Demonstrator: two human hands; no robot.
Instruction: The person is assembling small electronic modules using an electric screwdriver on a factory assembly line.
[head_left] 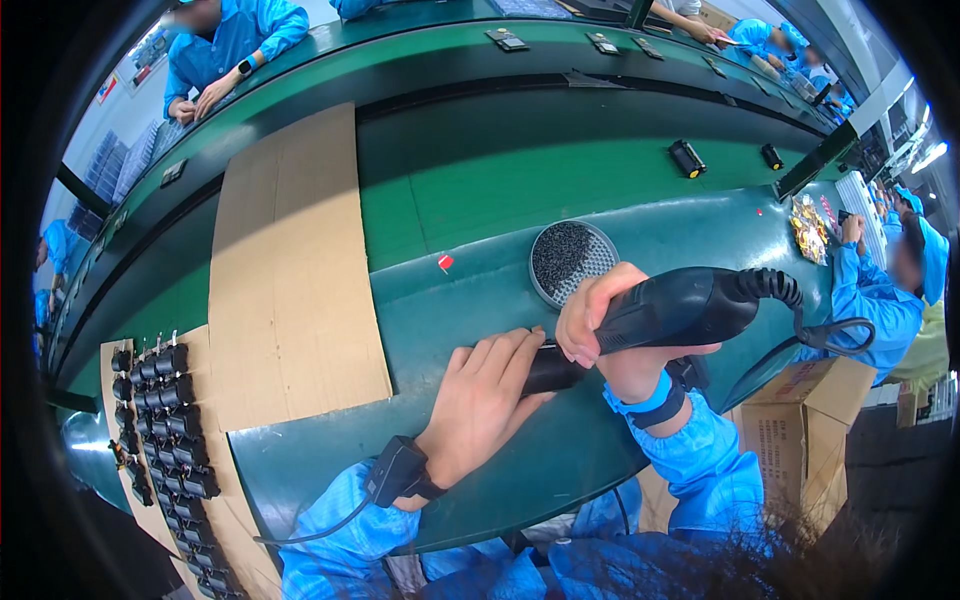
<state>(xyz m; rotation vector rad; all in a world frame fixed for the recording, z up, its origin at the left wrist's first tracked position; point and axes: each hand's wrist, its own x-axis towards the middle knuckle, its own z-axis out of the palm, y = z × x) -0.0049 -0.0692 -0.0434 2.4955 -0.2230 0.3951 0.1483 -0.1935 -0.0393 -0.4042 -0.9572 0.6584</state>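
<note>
My right hand point(600, 320) is closed around a black electric screwdriver point(680, 308) with a coiled cord at its rear. The tool lies nearly level, its front pointing left toward my left hand point(485, 400). That hand has its fingers closed on a small black part point(552, 370) near the table edge, and its far side is hidden by my fingers. Where the screwdriver's tip meets the part cannot be made out. Just beyond my hands sits a round grey dish point(612, 245) with many small black screws point(560, 255) heaped on its left side.
A cardboard sheet point(290, 280) lies left of my hands. Rows of black parts point(175, 430) stand on cardboard at far left. A red scrap point(446, 262) is on the green table. Black-and-yellow pieces point(686, 158) lie far right. An open carton point(800, 430) stands at right. Co-workers sit around.
</note>
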